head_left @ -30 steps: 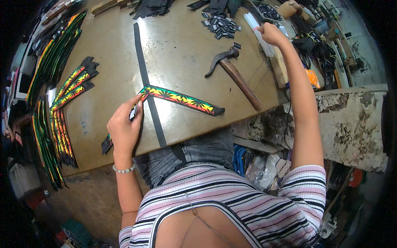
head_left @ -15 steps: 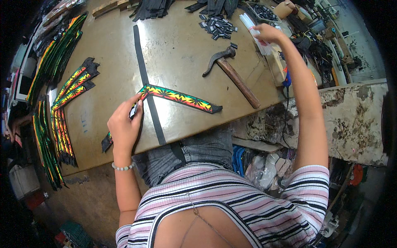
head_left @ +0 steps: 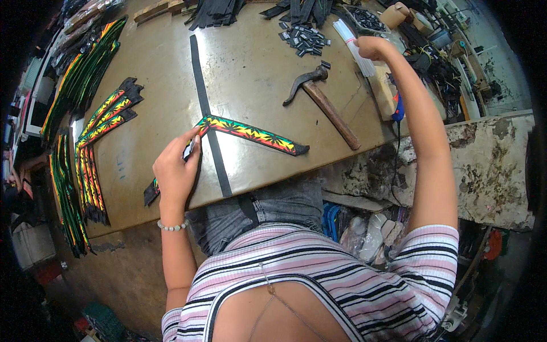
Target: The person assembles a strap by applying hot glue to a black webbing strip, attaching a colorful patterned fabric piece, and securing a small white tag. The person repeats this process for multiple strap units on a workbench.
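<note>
My left hand (head_left: 178,165) is closed on a folded strap (head_left: 253,135) with a green, yellow and red leaf pattern. The strap bends into an angle over a black band (head_left: 215,162) lying on the table. A small black-and-white piece shows between my left thumb and fingers. At the far right, my right hand (head_left: 373,48) is curled closed beside a bundle of white sticks (head_left: 350,43); what its fingers hold is hidden. A hammer (head_left: 327,105) with a wooden handle lies between the hands.
Folded patterned straps (head_left: 108,122) and long strap bundles (head_left: 85,74) lie at the left. Small black labels (head_left: 305,40) are heaped at the back, near black strips (head_left: 215,12). A blue corded tool (head_left: 398,108) sits by my right forearm at the table's edge.
My right hand has turned and curled more at the white sticks, its fingers now less visible. My left hand keeps its hold on the strap. The whole view has shifted slightly.
</note>
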Demonstrator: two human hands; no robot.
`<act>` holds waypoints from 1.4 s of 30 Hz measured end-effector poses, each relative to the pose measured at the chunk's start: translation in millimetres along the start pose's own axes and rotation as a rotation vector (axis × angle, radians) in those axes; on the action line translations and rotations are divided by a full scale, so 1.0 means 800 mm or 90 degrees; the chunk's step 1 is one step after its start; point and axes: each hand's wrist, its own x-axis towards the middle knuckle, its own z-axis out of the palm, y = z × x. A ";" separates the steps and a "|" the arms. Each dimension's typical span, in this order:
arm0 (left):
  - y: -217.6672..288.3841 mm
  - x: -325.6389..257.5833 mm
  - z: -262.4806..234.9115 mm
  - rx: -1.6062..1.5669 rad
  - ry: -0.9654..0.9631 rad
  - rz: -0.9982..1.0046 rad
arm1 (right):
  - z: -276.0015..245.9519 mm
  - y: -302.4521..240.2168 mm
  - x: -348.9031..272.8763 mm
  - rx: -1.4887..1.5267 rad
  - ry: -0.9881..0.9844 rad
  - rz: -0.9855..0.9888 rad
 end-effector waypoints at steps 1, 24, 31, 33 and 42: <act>0.000 0.000 0.000 0.000 0.002 0.009 | -0.003 -0.001 -0.002 0.036 -0.061 0.040; 0.000 -0.001 -0.003 -0.012 -0.001 0.011 | -0.001 -0.007 0.007 0.108 0.079 -0.008; 0.004 -0.002 -0.005 -0.001 -0.002 0.006 | -0.027 0.012 -0.007 0.014 -0.102 -0.027; 0.004 0.000 -0.003 -0.002 -0.001 -0.002 | -0.045 0.010 -0.029 0.024 -0.071 -0.102; 0.004 0.001 -0.001 -0.008 -0.004 -0.010 | 0.109 -0.036 -0.158 0.927 0.705 -0.055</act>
